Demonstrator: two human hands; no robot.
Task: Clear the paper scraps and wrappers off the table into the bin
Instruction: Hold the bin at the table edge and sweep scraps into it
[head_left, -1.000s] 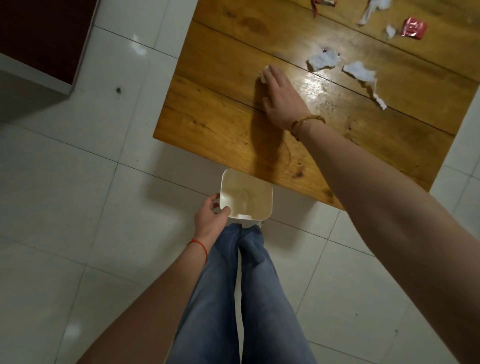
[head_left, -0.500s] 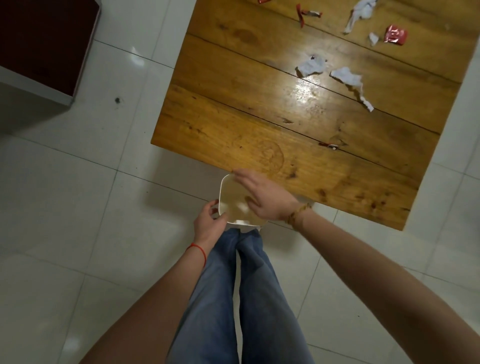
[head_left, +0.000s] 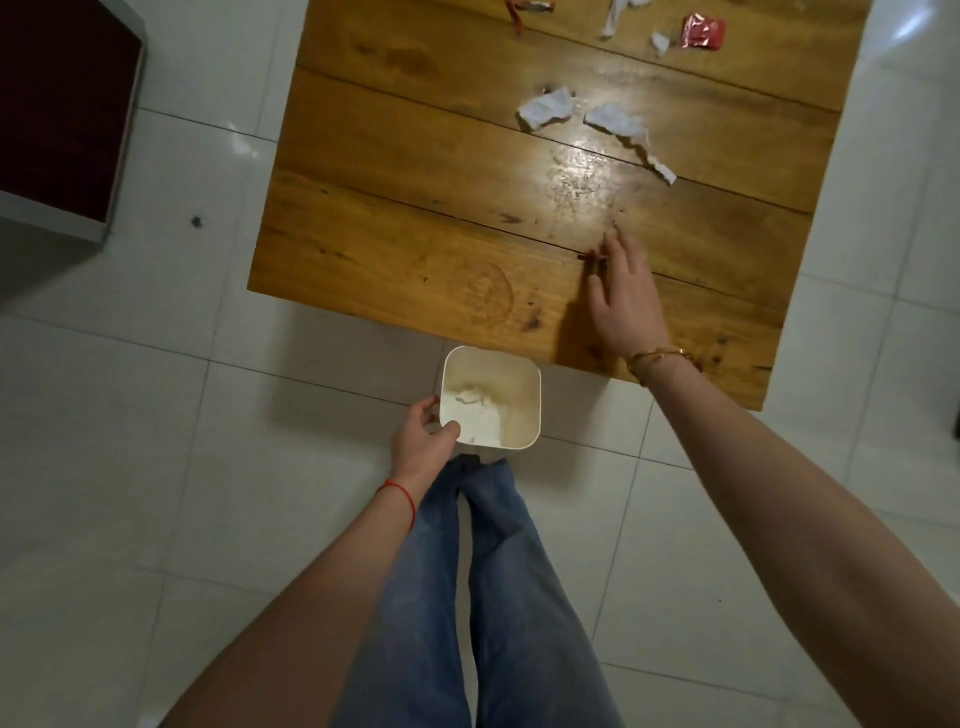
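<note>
My left hand (head_left: 422, 437) grips the near-left rim of a white square bin (head_left: 532, 410), held just below the near edge of the wooden table (head_left: 395, 228). White paper lies inside the bin. My right hand (head_left: 626, 296) is flat over the table with fingers spread, its fingertips on a tiny dark red scrap (head_left: 592, 256). Farther back lie two torn white paper scraps (head_left: 545, 108) (head_left: 626, 130). At the far edge are a red wrapper (head_left: 701, 32), a small white bit (head_left: 660, 42), a white strip (head_left: 615, 13) and a thin red wrapper (head_left: 522, 9).
White tiled floor (head_left: 156, 467) surrounds the table. A dark red cabinet with a grey edge (head_left: 62, 114) stands at the far left. My legs in blue jeans (head_left: 483, 597) are directly under the bin.
My right hand swept a white scrap from the table's left side to the bin, dropped it in, then moved back up onto the table to the small red scrap. The left hand kept holding the bin.
</note>
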